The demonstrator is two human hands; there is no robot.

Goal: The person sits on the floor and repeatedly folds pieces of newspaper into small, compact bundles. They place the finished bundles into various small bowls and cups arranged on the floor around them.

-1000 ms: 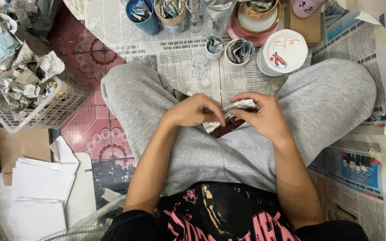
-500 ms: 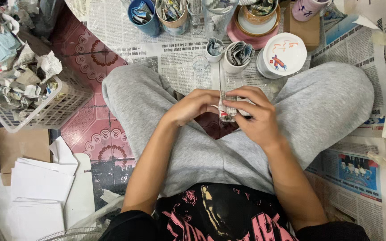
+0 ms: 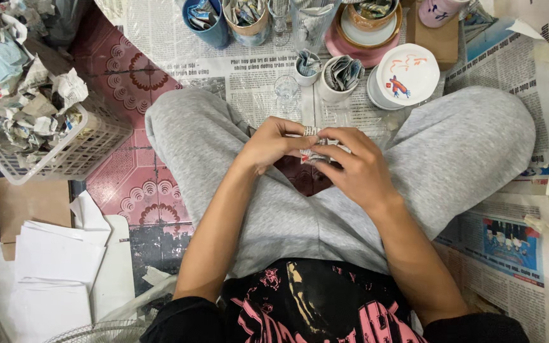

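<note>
I see newspaper sheets [image 3: 236, 70] spread on the floor under my crossed legs. On the left stands a white basket [image 3: 77, 155] full of crumpled paper. A white lid with a red picture [image 3: 408, 75] sits just past my knees. My left hand [image 3: 268, 145] and right hand [image 3: 354, 168] meet over my lap. Both curl tight around a small wad of newspaper [image 3: 311, 146], pinching it between the fingertips.
</note>
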